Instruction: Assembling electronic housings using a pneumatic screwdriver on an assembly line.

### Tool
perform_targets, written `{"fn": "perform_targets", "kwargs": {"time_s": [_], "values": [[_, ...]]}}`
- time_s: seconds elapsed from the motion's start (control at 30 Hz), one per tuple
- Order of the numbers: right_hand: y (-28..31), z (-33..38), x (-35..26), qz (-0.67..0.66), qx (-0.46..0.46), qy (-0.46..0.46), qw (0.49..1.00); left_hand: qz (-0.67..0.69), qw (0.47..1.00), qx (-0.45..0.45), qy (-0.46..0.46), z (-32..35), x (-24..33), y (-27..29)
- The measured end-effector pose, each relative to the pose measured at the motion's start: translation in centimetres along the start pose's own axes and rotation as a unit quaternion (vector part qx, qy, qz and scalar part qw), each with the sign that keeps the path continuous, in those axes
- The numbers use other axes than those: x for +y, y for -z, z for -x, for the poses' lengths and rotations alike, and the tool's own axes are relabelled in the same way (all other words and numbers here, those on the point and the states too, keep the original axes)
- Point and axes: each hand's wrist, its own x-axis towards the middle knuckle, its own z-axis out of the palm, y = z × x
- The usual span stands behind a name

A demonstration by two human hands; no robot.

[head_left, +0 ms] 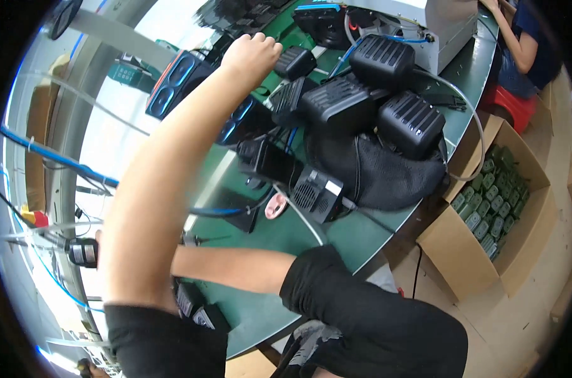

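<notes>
— Head view: where is your left hand (251, 55)?

— Stretched far across the green bench (286, 233), curled narrow, knuckles just beside a small black box (296, 62); I cannot tell whether your fingers grip it.

— And the right hand?

— Hidden. Your right forearm (235, 268) crosses under the left arm, so I cannot tell its state.

— Why the cluster in the middle?

— The ribbed black housings (361, 94) sit bunched on a dark cloth (387, 176), likely to spare their faces, within your reach.
</notes>
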Motion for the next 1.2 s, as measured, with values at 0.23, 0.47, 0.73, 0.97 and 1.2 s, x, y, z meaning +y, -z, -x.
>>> {"fn": "perform_targets", "kwargs": {"time_s": [0.23, 0.47, 0.73, 0.97, 1.2], "values": [[6.0, 1.4, 2.8, 0.033, 0.028, -0.003, 0.999, 0.121, 0.977, -0.153, 0.090, -10.3, 3.2, -7.4], [8.7, 3.5, 5.4, 0.041, 0.038, -0.029, 0.998, 0.462, 0.785, -0.284, 0.298, -15.0, 2.1, -11.3], [8.8, 5.0, 7.2, 0.033, 0.046, -0.048, 0.997, 0.548, 0.731, -0.335, 0.230, -13.9, 2.0, -14.8], [7.1, 4.4, 7.0, 0.032, 0.054, -0.036, 0.997, 0.473, 0.811, -0.255, 0.231, -13.2, 2.2, -13.9], [2.7, 1.5, 3.2, 0.042, 0.041, 0.011, 0.998, 0.320, 0.919, 0.042, 0.224, -8.4, -2.1, -3.9]]}}
